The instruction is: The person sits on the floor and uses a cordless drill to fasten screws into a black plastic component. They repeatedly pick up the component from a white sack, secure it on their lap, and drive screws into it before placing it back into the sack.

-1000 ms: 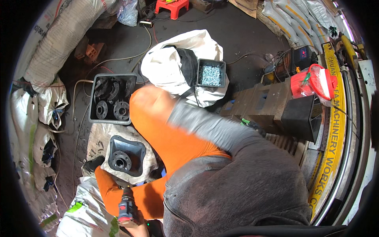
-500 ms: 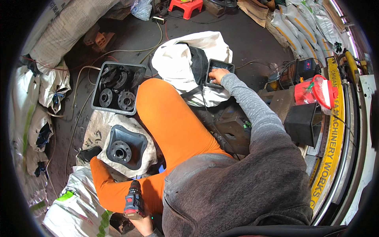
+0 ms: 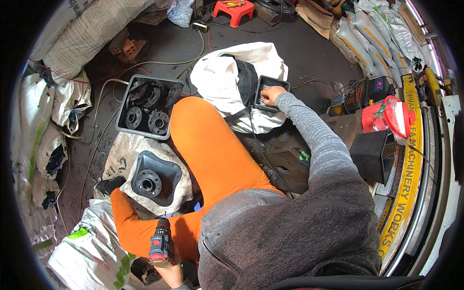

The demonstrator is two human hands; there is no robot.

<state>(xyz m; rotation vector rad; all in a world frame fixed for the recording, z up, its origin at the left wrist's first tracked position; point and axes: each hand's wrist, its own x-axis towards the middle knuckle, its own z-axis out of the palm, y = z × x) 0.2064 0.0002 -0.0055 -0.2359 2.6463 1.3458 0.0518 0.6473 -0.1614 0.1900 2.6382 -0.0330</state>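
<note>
My left hand (image 3: 170,276) is closed round the handle of a red and black cordless drill (image 3: 162,244), its bit pointing away from me over my left leg. My right hand (image 3: 273,95) reaches into a small dark bin (image 3: 274,80) of small shiny pieces; its fingers are curled down, and what they pinch is hidden. Between my legs lies a grey square-flanged metal part (image 3: 166,174) on a pale sack (image 3: 182,193). A round flange (image 3: 146,183) with a ring of holes sits in its hollow.
A grey bin (image 3: 126,96) of dark round flanges (image 3: 158,122) stands beyond the sack. The small bin rests on a white bag (image 3: 212,77). Cables (image 3: 96,145) cross the floor. At right are metal blocks (image 3: 290,162), a black square tube (image 3: 369,152) and a red container (image 3: 386,118).
My right hand has shifted slightly within the small bin, its fingers lower among the pieces. The whole view has moved a little; the drill stays in my left hand.
</note>
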